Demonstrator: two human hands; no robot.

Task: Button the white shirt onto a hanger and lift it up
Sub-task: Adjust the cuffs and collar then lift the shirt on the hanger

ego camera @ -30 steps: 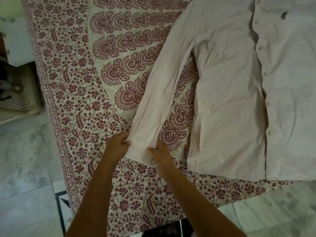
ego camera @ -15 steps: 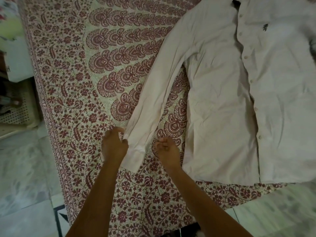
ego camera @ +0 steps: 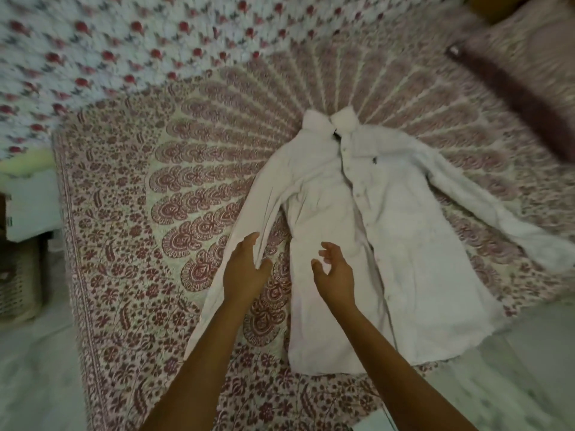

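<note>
White shirt (ego camera: pixel 404 259), left hand (ego camera: pixel 244 272) splayed (empty)

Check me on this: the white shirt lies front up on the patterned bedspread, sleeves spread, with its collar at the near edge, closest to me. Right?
Not quite. The head view shows the collar at the far end of the white shirt, away from the person; its hem is what lies at the near edge. The rest holds: it lies front up on the patterned bedspread, sleeves spread.

Maroon-patterned bedspread (ego camera: pixel 130 213), patterned pillow (ego camera: pixel 529 57) top right, lattice basket (ego camera: pixel 18 293) left
</note>
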